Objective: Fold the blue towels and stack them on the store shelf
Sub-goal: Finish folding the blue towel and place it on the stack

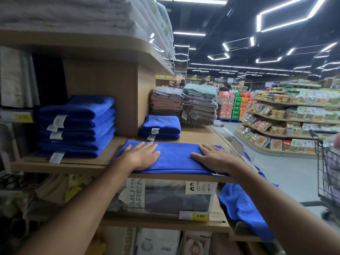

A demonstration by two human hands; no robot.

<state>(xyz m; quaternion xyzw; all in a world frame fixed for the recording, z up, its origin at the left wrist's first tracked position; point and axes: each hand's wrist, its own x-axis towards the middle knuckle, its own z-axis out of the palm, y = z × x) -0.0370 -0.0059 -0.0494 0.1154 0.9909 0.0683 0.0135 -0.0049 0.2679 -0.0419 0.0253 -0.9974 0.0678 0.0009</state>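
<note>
My left grip (141, 155) lies flat, palm down, on the left end of a blue towel (174, 157). Its fingers are straight and close together, closed round nothing. My right grip (211, 159) lies the same way on the towel's right end, fingers stretched out and pointing inward, holding nothing either. Both simply press on the cloth.

The towel is spread as a long folded band along the front edge of the wooden shelf (110, 159), its near hem level with the shelf lip. Just behind it, against the upright panel, sits a short stack of folded blue towels (160, 127) with white labels showing. To the left, in the neighbouring bay of the same shelf, stands a taller pile of blue towels (77, 126), also labelled.

A loose blue towel (242, 205) hangs crumpled off the right end of the shelving, below my right forearm. Under the shelf lies a packaged grey textile (165, 197) with a yellow price tag (199, 216) in front. Further back are piles of grey and pink towels (184, 105), and a shopping cart (327, 162) stands at the far right.
</note>
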